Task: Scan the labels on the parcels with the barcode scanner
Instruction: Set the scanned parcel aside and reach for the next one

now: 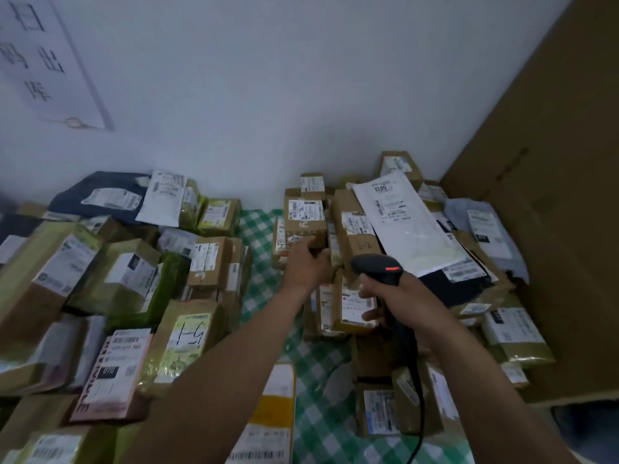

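My right hand grips the handle of a black barcode scanner; a red strip shows on its head, and its cable hangs down toward me. The scanner's head points forward at the right-hand pile of parcels. My left hand reaches into that pile and takes hold of the lower end of a brown cardboard box with a white label on top. A small box with a white label lies just under the scanner.
Two heaps of labelled boxes and mailer bags cover a table with a green checked cloth: one at the left, one at the right. A white mailer tops the right heap. A large cardboard sheet stands at the right. White wall behind.
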The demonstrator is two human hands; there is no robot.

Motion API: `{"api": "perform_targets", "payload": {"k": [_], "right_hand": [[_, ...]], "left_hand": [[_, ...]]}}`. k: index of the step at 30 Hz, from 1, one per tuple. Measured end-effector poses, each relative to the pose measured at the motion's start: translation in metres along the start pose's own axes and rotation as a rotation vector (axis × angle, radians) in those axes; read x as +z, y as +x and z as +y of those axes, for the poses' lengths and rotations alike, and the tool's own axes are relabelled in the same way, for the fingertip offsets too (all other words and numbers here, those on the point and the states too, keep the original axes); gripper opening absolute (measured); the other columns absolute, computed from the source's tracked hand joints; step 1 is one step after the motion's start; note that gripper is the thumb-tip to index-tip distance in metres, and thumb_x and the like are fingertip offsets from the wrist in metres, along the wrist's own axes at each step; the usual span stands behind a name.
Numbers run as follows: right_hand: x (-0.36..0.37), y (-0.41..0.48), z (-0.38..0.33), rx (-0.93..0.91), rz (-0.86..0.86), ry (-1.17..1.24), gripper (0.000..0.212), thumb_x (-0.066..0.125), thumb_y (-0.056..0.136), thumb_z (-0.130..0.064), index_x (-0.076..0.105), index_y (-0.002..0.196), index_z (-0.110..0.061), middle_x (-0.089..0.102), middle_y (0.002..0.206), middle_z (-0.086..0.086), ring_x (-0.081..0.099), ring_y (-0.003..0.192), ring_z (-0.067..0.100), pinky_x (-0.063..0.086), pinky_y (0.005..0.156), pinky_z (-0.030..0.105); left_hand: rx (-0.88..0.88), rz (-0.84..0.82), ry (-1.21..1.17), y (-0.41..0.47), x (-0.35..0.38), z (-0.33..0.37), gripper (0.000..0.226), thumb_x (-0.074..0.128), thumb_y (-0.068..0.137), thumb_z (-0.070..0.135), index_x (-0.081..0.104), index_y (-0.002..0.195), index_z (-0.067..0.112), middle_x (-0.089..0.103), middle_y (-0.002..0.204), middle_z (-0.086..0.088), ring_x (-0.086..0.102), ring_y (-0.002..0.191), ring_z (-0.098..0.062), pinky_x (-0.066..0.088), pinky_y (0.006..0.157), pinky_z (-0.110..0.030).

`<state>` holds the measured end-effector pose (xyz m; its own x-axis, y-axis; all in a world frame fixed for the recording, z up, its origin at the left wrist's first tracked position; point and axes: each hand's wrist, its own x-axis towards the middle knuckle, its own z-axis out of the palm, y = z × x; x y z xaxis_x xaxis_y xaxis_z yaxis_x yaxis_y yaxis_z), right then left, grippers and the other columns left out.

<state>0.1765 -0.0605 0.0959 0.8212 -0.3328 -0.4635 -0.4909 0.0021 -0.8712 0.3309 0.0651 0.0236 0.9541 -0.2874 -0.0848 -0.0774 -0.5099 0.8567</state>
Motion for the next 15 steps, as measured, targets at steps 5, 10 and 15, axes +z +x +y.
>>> {"api": "perform_targets", "payload": {"k": [5, 10, 15], "right_hand": [[0.017, 0.036, -0.028, 0.013, -0.082, 0.032, 0.027, 0.069, 0.098, -0.034, 0.065, 0.123, -0.024, 0.075, 0.101, 0.005, 0.075, 0.068, 0.020, 0.050, 0.057, 0.029], [0.025, 0.070, -0.040, -0.009, -0.126, 0.017, 0.018, 0.069, 0.098, -0.032, 0.068, 0.115, -0.024, 0.075, 0.091, 0.003, 0.070, 0.065, 0.017, 0.050, 0.062, 0.034], [0.019, 0.087, -0.040, 0.022, -0.144, 0.032, 0.019, 0.068, 0.099, -0.029, 0.069, 0.111, -0.014, 0.074, 0.089, 0.006, 0.070, 0.065, 0.018, 0.051, 0.062, 0.034]], "left_hand": [[-0.059, 0.132, 0.069, 0.070, -0.010, -0.023, 0.017, 0.061, 0.096, 0.031, 0.070, 0.109, 0.023, 0.069, 0.107, 0.003, 0.067, 0.095, -0.015, 0.057, 0.076, -0.030], [-0.175, 0.065, 0.072, 0.104, -0.012, -0.027, 0.023, 0.052, 0.100, 0.032, 0.068, 0.110, 0.018, 0.071, 0.107, -0.003, 0.067, 0.091, -0.020, 0.056, 0.073, -0.033], [-0.410, 0.001, -0.197, 0.119, -0.007, -0.032, 0.037, 0.058, 0.100, 0.041, 0.060, 0.130, 0.020, 0.066, 0.121, -0.003, 0.062, 0.105, -0.024, 0.052, 0.096, -0.041]]}}
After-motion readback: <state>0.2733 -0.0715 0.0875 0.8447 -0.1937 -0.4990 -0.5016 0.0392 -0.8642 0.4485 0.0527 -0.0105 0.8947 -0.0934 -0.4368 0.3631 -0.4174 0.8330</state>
